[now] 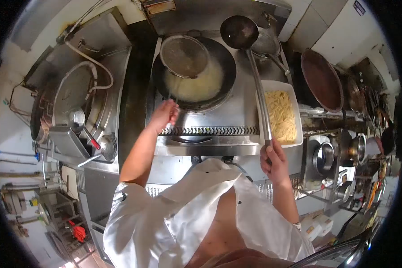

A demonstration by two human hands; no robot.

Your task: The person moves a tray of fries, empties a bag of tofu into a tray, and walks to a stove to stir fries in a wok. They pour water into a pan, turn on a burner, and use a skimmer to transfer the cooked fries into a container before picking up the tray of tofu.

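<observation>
My left hand [166, 115] is closed round the thin handle of a round mesh strainer [184, 56], which is held over the left part of a black wok [230, 64]. Pale yellowish, cloudy liquid [198, 85] fills the wok's bottom; what lies in it is too blurred to tell. My right hand [274, 161] grips the end of a long-handled ladle [239, 32]. Its dark bowl is raised beyond the stove's right side, and the shaft slants across a white tub [298, 127]. Pale yellow cut strips [281, 114] lie in that tub, just beyond my right hand.
A second strainer [267, 44] rests behind the tub. On the left is a steel sink area with a hose [105, 73] and a red-handled ladle [78, 119]. A large brown round pan [321, 80] leans at the right. Steel bowls [324, 158] stand on a shelf.
</observation>
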